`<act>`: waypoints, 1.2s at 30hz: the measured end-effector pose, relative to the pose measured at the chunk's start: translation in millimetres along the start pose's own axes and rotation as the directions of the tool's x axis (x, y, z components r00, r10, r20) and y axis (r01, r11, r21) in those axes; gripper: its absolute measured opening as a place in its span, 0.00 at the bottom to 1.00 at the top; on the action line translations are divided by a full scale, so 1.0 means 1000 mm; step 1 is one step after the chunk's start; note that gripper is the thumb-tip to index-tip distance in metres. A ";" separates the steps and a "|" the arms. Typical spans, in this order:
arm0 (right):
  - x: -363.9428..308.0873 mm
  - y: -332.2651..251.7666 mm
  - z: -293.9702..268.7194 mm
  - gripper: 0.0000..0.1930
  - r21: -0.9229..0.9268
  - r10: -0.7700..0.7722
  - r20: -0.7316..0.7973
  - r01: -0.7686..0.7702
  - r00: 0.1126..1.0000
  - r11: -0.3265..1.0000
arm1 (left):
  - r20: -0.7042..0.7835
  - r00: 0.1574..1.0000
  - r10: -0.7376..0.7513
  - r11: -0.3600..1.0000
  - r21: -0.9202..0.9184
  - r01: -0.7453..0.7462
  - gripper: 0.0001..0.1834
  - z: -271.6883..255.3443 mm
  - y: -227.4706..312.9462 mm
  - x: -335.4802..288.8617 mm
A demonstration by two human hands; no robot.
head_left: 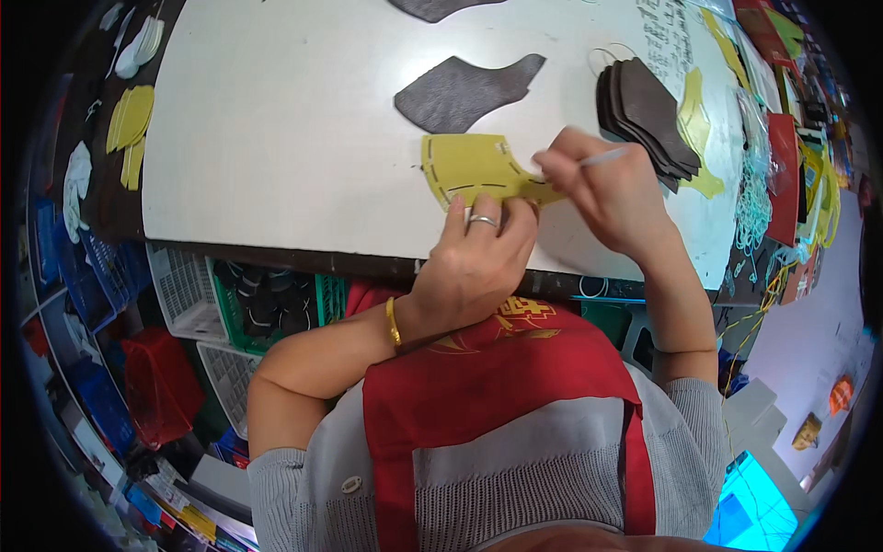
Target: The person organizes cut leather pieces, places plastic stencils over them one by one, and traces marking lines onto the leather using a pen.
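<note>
A yellow pattern template [467, 163] with dashed slots along its edges lies on the white tabletop in front of me. My left hand [474, 262] presses on its near edge with the fingers stretched out and lying flat. In my right hand [614, 198] a pale, slim pen [604, 157] is pinched, held at the template's right end. Its tip is hidden by my fingers. Just beyond the template lies a dark leather piece [460, 95] of curved shape. To the right of my right hand sits a stack of dark leather pieces [648, 110].
Another leather piece [441, 7] lies at the far edge of view. Yellow templates [694, 120] rest beside the stack, and more yellow pieces [131, 120] lie at far left. Turquoise cord [754, 198] hangs at right. Crates [189, 290] stand below the table's front edge.
</note>
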State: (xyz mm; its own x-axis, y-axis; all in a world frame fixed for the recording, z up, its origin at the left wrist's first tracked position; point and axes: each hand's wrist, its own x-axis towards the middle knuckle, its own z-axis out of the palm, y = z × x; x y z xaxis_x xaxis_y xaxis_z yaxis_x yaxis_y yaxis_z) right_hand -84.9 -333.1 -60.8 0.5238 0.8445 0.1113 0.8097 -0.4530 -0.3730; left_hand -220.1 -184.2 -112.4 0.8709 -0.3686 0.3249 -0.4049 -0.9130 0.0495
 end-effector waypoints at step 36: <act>-0.078 0.084 -0.047 0.12 0.278 0.755 -0.249 -0.702 0.606 0.655 | -0.187 0.963 -0.194 0.980 -0.082 0.181 0.17 0.002 -0.052 0.040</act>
State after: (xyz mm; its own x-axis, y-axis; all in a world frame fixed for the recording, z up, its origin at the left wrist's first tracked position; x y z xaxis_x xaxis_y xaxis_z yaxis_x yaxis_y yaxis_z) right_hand -44.9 -450.8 -57.2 0.9950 0.0986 0.0149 0.0890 -0.8105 -0.5790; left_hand -164.0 -152.0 -103.7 0.8654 -0.1455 0.4795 -0.2618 -0.9472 0.1850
